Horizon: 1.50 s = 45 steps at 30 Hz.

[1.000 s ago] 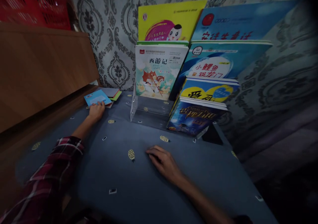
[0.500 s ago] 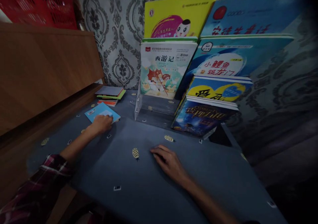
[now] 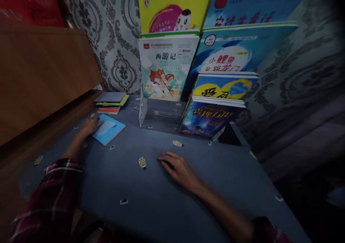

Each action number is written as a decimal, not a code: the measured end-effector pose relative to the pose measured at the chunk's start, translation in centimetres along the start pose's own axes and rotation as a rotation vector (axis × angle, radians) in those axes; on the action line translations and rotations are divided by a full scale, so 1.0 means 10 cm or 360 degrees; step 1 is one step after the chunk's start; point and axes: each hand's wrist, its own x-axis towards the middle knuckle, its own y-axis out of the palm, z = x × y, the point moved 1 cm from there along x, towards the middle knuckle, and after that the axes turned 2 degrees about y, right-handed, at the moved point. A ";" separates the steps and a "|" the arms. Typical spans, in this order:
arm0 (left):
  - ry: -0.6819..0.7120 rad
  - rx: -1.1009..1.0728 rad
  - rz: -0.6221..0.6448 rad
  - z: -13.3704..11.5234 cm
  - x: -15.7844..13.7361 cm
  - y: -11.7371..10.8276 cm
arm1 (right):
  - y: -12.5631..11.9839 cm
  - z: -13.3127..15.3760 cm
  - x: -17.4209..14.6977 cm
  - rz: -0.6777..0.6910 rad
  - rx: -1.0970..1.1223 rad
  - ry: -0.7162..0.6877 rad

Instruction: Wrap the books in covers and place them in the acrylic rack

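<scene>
Grey damask wallpaper (image 3: 122, 70) backs a blue-grey tabletop (image 3: 151, 200), which I view remotely through the head camera. The left hand (image 3: 90, 125) touches the left edge of a light-blue booklet (image 3: 110, 131), near a small stack of books (image 3: 111, 98); I cannot tell whether it grips. The right hand (image 3: 176, 167) lies loosely curled, released, before a clear stand (image 3: 161, 122) holding upright books (image 3: 212, 122).

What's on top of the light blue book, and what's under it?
The left hand lies over the left edge of the light blue book. The table shows around it. Whatever is underneath, and the part the hand covers, cannot be seen.
</scene>
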 end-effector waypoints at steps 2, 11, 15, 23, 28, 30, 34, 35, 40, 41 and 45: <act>-0.0043 0.0010 0.0015 0.03 -0.04 0.02 | 0.00 0.00 0.00 -0.0014 0.0007 -0.0005; 0.0080 -0.0164 -0.0002 -0.09 -0.42 0.06 | -0.01 0.02 -0.05 -0.0090 0.0047 0.0059; 0.0145 -0.0254 0.0085 -0.28 -0.63 0.04 | -0.04 0.03 -0.06 -0.0214 0.0047 0.0089; 0.0321 -0.0273 0.0134 -0.87 -1.03 -0.09 | -0.08 0.11 -0.09 -0.0523 -0.0132 -0.0066; 0.0522 -0.0255 0.0165 -1.30 -1.22 -0.17 | -0.08 0.30 -0.16 -0.0417 -0.0441 -0.0454; 0.0648 -0.0318 0.0196 -1.47 -1.31 -0.17 | -0.07 0.38 -0.18 -0.0362 -0.0508 -0.0524; 0.0970 -0.0473 0.0226 -1.79 -1.52 -0.23 | -0.05 0.43 -0.19 -0.0232 -0.0598 -0.0485; 0.1021 -0.0420 0.0198 -1.87 -1.57 -0.26 | -0.04 0.43 -0.19 -0.0205 -0.0616 -0.0451; 0.1183 0.0049 -0.0256 -2.27 -1.70 -0.40 | 0.03 0.32 -0.12 -0.0095 -0.0684 -0.0115; 0.1246 0.0023 -0.0334 -2.35 -1.71 -0.38 | 0.05 0.29 -0.10 -0.0076 -0.0691 -0.0042; 0.1442 -0.0216 -0.0432 -2.55 -1.69 -0.13 | 0.07 0.18 -0.09 0.0030 -0.0695 0.0147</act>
